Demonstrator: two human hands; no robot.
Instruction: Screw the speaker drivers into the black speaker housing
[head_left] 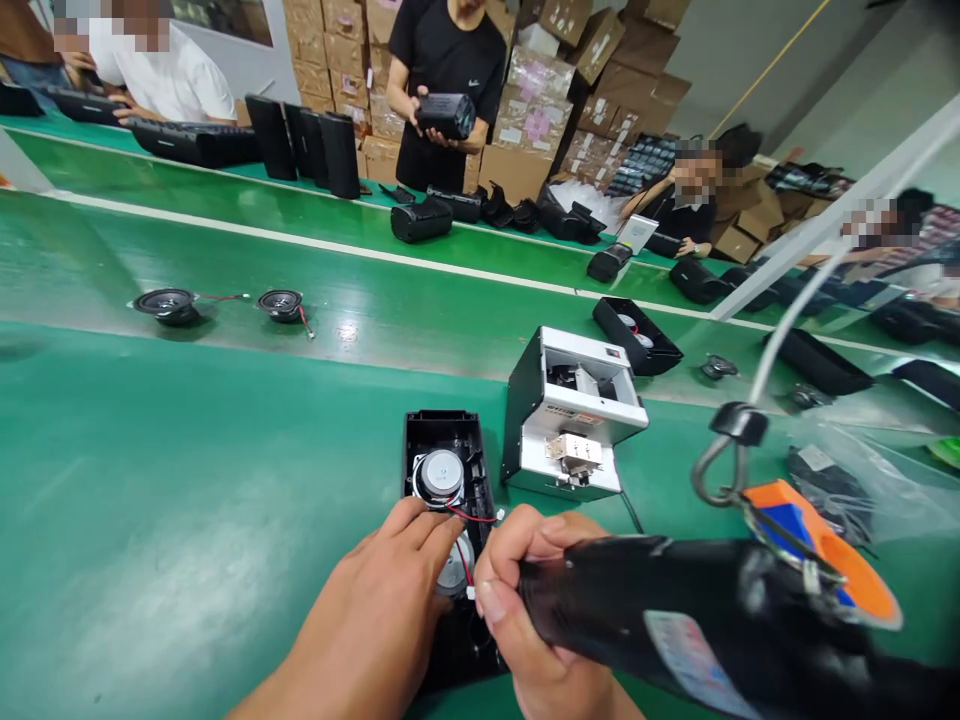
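An open black speaker housing (448,470) lies on the green bench in front of me, with round speaker drivers and red and black wires inside. My left hand (375,610) rests flat on the housing's near half, fingertips touching the upper driver (440,477). My right hand (525,600) is wrapped round a black electric screwdriver (675,620) with an orange and blue end, hung from a hook and cable (731,440). Its tip is hidden behind my fingers over the housing.
A white and black screw feeder box (570,410) stands just right of the housing. Two loose drivers (166,303) lie on the green conveyor belt (90,250). Black housings, stacked cartons and several seated or standing people line the far side. A plastic bag (862,470) lies at right.
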